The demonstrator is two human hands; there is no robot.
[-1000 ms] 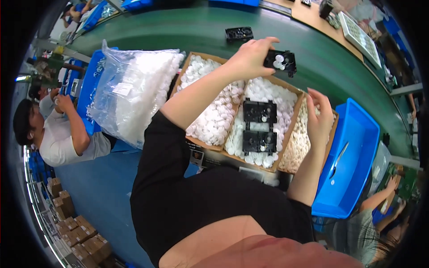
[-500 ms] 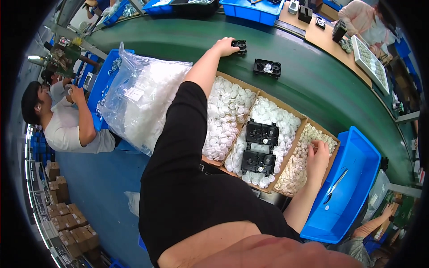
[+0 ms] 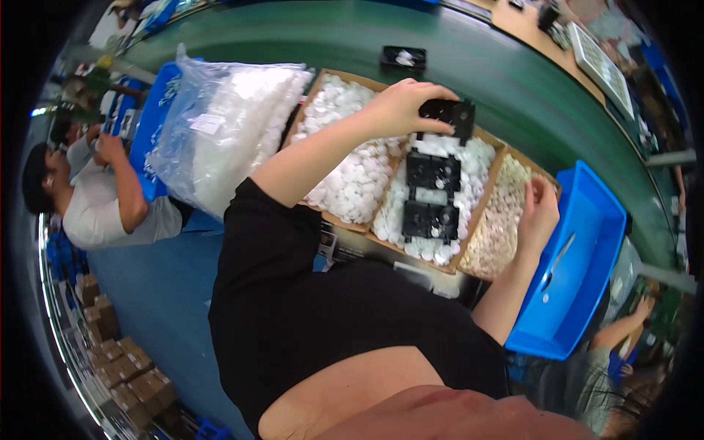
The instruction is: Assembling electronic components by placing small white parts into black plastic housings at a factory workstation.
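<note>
Currently, the left hand pinches a black housing, long axis roughly crosswise, just beyond 2 similar housings on white parts; the right hand, apart from it at lower right, curls over cream pieces, any grip there impossible to tell.

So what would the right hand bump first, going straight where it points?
The right hand would probably meet the box's far cardboard rim; depth is unclear, so it might pass above.
</note>
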